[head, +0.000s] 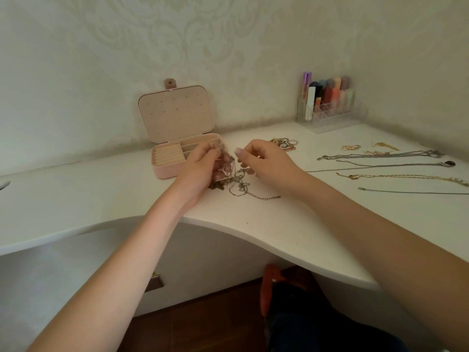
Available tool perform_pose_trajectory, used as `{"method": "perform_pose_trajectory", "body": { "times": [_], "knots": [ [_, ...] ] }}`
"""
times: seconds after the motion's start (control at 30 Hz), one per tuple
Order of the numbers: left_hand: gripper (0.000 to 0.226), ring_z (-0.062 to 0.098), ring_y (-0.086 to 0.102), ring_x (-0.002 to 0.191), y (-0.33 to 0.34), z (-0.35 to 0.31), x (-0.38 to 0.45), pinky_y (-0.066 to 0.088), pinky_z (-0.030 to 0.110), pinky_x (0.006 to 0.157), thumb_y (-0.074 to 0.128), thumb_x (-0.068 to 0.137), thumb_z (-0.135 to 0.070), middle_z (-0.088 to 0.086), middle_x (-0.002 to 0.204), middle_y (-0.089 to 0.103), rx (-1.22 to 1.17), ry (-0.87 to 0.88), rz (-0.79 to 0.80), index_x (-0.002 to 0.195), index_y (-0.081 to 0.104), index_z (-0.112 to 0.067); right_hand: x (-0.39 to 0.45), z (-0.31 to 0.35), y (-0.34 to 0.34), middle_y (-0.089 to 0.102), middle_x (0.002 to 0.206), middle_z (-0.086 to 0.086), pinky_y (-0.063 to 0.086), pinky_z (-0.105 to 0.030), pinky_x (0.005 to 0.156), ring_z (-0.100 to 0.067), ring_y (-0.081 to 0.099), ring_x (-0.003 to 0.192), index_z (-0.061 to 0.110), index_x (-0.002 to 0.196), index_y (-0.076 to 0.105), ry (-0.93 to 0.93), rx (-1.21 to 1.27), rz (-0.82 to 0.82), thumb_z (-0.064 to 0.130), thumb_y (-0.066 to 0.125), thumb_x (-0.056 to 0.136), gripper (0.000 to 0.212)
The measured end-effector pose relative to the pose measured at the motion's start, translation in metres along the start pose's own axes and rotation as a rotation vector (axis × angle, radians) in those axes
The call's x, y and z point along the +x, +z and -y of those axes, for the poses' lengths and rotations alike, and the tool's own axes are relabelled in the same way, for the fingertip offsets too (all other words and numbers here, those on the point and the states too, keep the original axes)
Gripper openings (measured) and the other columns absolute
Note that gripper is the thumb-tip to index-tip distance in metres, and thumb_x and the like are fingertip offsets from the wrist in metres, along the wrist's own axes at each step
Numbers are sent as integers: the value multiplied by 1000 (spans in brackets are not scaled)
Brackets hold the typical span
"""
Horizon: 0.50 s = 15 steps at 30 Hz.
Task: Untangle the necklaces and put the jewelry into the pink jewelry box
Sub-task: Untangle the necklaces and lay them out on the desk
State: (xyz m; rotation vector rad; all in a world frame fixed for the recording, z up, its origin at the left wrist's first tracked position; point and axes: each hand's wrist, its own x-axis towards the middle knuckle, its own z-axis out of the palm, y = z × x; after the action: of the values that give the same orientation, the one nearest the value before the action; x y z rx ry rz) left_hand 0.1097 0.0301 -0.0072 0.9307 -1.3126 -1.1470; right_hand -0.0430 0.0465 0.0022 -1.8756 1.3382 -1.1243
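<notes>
Necklaces (234,179) lie in a tangled clump on the white bench (253,224), just right of the pink box (175,138), which stands open at the left with its lid upright against the wall. Left hand (200,166) pinches part of the clump, lifting beaded strands. Right hand (264,158) pinches a thin chain beside it. Rings (285,144) lie behind the right hand. Sorted chains (380,163) lie stretched out farther right, apart from each other. Organizer (327,102) with cosmetics stands at the rear right.
</notes>
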Motion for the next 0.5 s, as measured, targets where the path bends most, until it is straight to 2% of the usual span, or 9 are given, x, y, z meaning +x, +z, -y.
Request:
{"method": "perform_pose_trajectory", "body": {
  "times": [0.07,0.13,0.23,0.37,0.5],
  "knots": [
    [23,7,50,50,0,1,0,35,17,44,38,99,-7,-7,59,60,76,20,59,79,50,-13,2,-2,2,68,91,-7,46,-13,59,-16,64,73,5,95,65,21,52,4,35,57,92,31],
    [25,5,50,51,1,2,-1,37,16,47,40,98,-7,-10,57,58,167,40,92,77,51,-14,2,-3,3,69,87,-7,41,-6,53,-11,61,66,4,93,68,14,65,16,27,62,90,25],
    [26,1,48,54,3,2,-3,38,15,50,42,97,-8,-13,54,56,269,67,96,75,51,-16,2,-2,4,68,81,-8,43,-8,54,-10,60,64,3,88,68,36,120,-3,21,66,87,19],
    [25,1,46,53,3,1,-3,38,14,51,42,97,-7,-14,54,57,297,82,97,77,53,-17,3,2,0,68,86,-6,46,-12,58,-8,59,62,2,96,67,97,206,-1,24,65,88,23],
    [26,2,41,53,3,1,-4,35,16,50,43,96,-6,-13,57,52,310,79,122,75,52,-19,-1,3,2,63,76,-3,42,-7,50,-6,56,57,0,96,66,72,213,31,20,67,86,23]
  ]
}}
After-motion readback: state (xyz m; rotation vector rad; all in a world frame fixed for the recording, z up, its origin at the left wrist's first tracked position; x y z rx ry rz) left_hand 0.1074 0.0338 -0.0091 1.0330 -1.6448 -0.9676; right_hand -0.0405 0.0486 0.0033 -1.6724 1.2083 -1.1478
